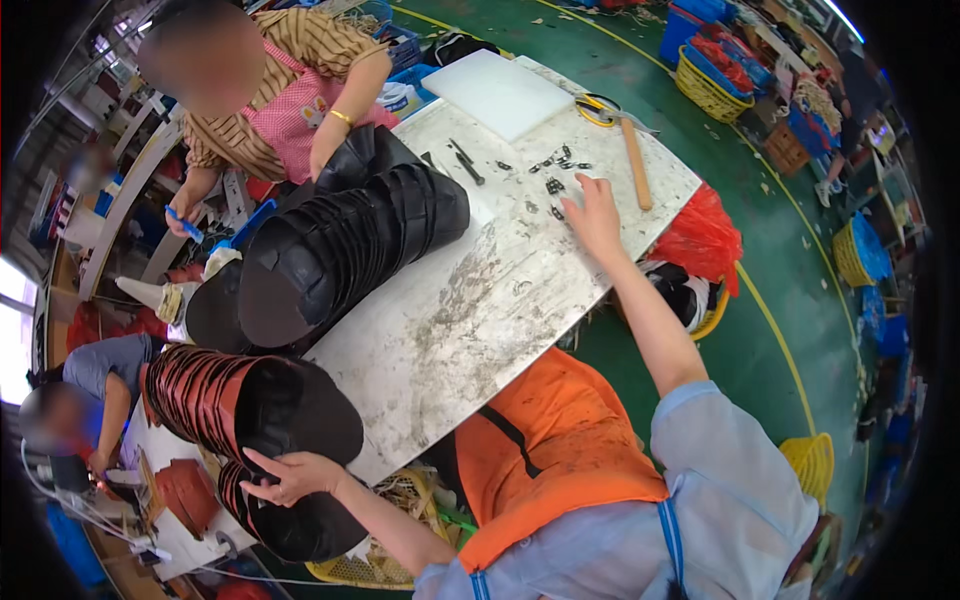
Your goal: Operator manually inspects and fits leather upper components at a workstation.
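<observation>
My left hand point(295, 475) has its fingers spread against the front of a stack of black shoe uppers with reddish-brown linings point(300, 405), above a second black stack point(295, 520). Stretched across the white worktable point(480, 310), my right hand point(595, 220) has its fingers extended beside small black pieces point(555, 186), too small to make out fully. Nothing shows in its grasp. Dark metal punch-like rods point(467, 165) lie to the left of these pieces. On the right is a wooden handle point(636, 165), near scissors with yellow handles point(597, 108).
A large stack of black uppers point(350, 255) covers the table's left side. Across from me, a co-worker in a pink apron point(295, 120) touches it. A white board point(500, 92) lies at the far end. A red plastic bag point(705, 235) and a basket stand beside the right edge.
</observation>
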Available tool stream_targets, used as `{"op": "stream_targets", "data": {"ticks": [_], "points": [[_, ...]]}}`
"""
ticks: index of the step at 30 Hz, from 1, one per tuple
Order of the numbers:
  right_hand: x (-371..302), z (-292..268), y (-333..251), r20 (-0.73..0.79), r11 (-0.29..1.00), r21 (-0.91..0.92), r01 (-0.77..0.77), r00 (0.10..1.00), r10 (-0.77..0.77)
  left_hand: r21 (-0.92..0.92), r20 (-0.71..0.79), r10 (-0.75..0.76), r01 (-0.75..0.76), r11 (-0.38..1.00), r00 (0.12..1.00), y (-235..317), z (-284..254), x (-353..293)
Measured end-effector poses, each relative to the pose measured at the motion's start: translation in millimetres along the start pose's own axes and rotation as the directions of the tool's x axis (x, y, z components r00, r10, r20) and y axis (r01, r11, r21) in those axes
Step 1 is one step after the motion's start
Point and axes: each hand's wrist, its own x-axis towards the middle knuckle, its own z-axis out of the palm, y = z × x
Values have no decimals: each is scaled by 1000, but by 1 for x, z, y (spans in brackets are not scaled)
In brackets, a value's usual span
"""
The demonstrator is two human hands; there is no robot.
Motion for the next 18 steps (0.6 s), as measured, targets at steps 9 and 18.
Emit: {"op": "stream_targets", "data": {"ticks": [9, 18], "points": [[-4, 22, 8, 244, 968, -94, 231, 948, -203, -33, 173, 170, -166, 985, 970, 2, -34, 19], [-41, 18, -53, 401, 934, 355, -48, 910, -105, -507, 838, 450, 747, 429, 310, 97, -187, -87]]}}
